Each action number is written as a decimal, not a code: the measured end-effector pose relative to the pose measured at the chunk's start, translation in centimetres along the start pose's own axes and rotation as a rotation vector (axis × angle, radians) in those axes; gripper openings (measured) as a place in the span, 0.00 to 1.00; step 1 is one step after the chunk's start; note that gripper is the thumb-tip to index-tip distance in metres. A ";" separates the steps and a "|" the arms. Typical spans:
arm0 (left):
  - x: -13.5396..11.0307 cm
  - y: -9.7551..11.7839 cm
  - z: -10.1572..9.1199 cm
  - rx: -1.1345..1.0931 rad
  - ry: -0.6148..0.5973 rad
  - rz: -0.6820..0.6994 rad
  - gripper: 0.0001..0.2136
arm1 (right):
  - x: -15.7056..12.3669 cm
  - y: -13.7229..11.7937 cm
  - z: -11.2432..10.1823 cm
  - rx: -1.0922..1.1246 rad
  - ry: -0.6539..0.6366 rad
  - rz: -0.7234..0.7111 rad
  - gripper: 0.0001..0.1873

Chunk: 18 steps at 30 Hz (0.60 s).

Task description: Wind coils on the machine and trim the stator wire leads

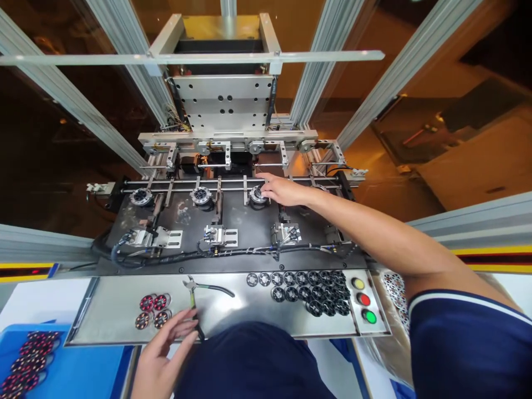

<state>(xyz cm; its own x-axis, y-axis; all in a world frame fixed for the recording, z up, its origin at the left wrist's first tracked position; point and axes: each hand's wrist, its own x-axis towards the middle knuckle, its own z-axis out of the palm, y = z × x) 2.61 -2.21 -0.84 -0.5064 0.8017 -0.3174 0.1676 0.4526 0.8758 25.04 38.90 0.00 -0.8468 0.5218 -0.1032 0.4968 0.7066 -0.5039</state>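
Observation:
My right hand (285, 190) reaches forward to the third round fixture (257, 204) of the machine. Its index finger stretches out, while its lower fingers close on a dark round motor stator (258, 192), partly hidden, at the fixture's top. Near the tray's front edge, my left hand (168, 346) has its thumb and fingers apart. Its fingertips overlap one handle of the green-handled cutting pliers (214, 287), which lie spread on the metal tray (112, 293); whether they touch is unclear. Left of the pliers sit several red-and-copper wound stators (160, 302).
Several black stators (303, 293) are grouped on the tray's right half. Beside them are yellow (358, 284), red (363, 299) and green (369, 316) buttons. A blue bin (83, 368) with wound stators stands at left. Cables (245, 251) and clamps (286, 233) line the machine's front.

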 end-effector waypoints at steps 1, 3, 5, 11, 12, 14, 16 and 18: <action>0.1 0.0 -0.1 0.008 -0.009 0.002 0.20 | 0.1 0.0 0.0 -0.003 -0.006 0.002 0.14; 0.4 0.1 -0.1 0.025 -0.024 0.006 0.21 | 0.4 0.1 -0.1 -0.011 -0.020 0.003 0.14; 0.6 0.2 0.1 0.030 -0.024 0.003 0.22 | 0.6 0.0 -0.1 -0.020 -0.035 0.004 0.14; 0.4 -0.1 0.3 -0.022 -0.008 -0.026 0.20 | 1.5 0.4 0.4 -0.056 -0.068 0.013 0.12; 0.4 -0.3 0.2 -0.024 -0.017 -0.029 0.20 | 1.7 0.5 0.5 -0.061 -0.077 0.011 0.11; 0.6 -0.6 -0.1 -0.019 -0.040 -0.026 0.20 | 2.1 0.8 0.6 -0.075 -0.095 0.004 0.09; 0.8 -1.1 -0.2 -0.011 -0.075 -0.015 0.19 | 2.4 0.9 0.6 -0.096 -0.103 -0.010 0.09; 1.1 -1.6 -0.1 -0.001 -0.093 0.017 0.19 | 2.5 0.9 0.6 -0.127 -0.089 -0.026 0.11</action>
<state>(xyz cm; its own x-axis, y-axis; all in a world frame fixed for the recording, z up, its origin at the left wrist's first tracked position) 1.71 -2.11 -2.51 -0.4226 0.8421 -0.3351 0.1746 0.4385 0.8816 23.26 40.57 -1.18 -0.8702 0.4626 -0.1697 0.4901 0.7770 -0.3950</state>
